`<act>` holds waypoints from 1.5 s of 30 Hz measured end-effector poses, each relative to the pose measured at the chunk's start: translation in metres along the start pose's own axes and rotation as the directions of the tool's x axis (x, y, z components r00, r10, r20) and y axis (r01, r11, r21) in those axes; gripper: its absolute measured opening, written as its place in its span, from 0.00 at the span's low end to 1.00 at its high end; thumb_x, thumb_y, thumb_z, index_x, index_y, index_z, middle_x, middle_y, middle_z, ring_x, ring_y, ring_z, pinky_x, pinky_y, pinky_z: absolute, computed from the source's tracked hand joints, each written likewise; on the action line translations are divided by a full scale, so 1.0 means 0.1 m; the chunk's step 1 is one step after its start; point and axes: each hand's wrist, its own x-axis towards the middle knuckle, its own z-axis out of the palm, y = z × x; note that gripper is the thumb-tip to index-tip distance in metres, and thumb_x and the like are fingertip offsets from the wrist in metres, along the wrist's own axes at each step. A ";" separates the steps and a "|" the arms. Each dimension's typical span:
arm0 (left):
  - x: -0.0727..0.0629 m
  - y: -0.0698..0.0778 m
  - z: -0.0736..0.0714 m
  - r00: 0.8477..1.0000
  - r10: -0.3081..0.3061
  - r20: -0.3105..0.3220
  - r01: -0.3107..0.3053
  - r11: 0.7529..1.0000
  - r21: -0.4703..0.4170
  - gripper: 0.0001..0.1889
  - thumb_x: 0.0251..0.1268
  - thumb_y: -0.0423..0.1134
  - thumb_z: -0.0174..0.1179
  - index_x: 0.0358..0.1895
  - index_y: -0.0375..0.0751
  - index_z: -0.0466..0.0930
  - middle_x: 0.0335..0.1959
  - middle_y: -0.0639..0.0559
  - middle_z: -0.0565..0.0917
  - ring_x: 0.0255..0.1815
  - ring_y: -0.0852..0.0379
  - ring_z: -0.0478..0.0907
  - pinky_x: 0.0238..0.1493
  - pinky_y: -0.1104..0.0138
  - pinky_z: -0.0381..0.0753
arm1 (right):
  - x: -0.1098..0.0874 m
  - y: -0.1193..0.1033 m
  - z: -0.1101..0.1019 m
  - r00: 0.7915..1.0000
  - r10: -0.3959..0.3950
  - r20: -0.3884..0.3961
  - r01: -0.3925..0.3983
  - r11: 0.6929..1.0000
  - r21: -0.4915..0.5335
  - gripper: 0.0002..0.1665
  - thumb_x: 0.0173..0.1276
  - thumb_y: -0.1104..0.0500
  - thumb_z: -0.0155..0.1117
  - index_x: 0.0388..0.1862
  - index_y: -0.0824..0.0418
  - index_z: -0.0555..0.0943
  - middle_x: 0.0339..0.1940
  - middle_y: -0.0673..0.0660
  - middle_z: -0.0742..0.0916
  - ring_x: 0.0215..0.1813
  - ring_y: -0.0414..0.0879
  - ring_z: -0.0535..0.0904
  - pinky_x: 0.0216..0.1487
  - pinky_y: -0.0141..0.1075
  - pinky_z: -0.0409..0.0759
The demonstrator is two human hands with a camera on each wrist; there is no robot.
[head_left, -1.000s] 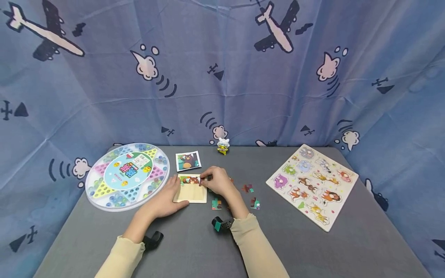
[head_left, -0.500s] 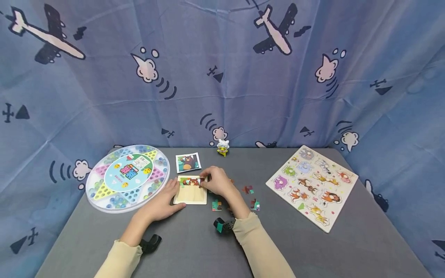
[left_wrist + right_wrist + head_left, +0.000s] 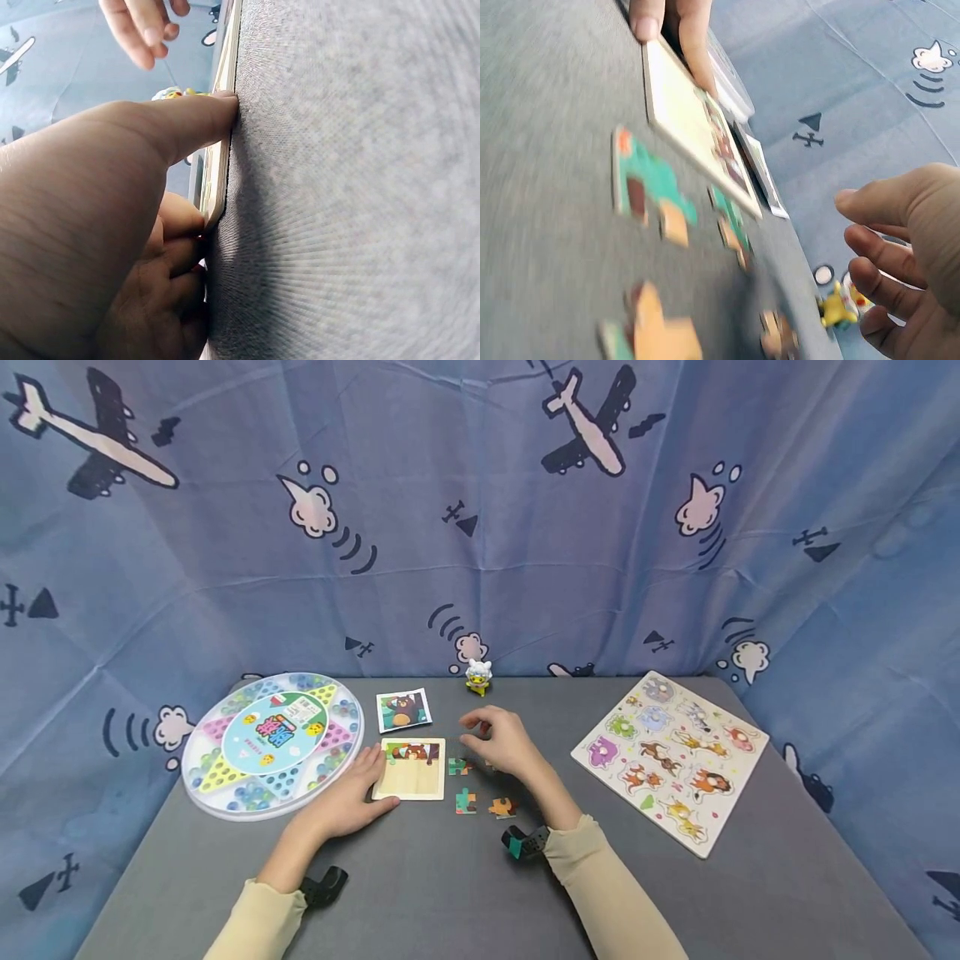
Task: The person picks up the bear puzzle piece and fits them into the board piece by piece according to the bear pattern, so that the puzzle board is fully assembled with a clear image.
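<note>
In the head view, a wooden puzzle tray (image 3: 408, 781) lies flat with picture pieces (image 3: 412, 751) of a bear along its top row. My left hand (image 3: 348, 789) holds the tray at its left side, thumb at the near edge, fingers along the left edge. My right hand (image 3: 501, 743) hovers right of the tray, fingers loosely bent, holding nothing. Beneath and before it lie loose jigsaw pieces: a green one (image 3: 466, 802), an orange one (image 3: 502, 808) and another green one (image 3: 458, 767). Others are partly hidden by the right hand.
A bear picture card (image 3: 403, 709) lies behind the tray. At left is a round marble board game (image 3: 273, 745); at right, an animal peg puzzle board (image 3: 671, 764). A small white-and-yellow figurine (image 3: 478, 677) stands at the back, before the curtain (image 3: 480, 543).
My right hand has let go of a puzzle piece at the tray's top right corner and moved right, lifting off. The left hand stays at the tray.
</note>
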 end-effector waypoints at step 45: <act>0.00 0.05 -0.06 1.000 -0.008 0.019 0.008 1.000 0.007 0.47 0.77 0.52 0.62 0.81 0.19 0.52 0.85 0.26 0.49 0.86 0.27 0.45 0.85 0.40 0.50 | -0.27 0.25 0.16 0.978 -0.065 0.196 0.098 0.982 -0.164 0.15 0.76 0.53 0.72 0.56 0.56 0.88 0.57 0.57 0.85 0.59 0.53 0.77 0.55 0.50 0.71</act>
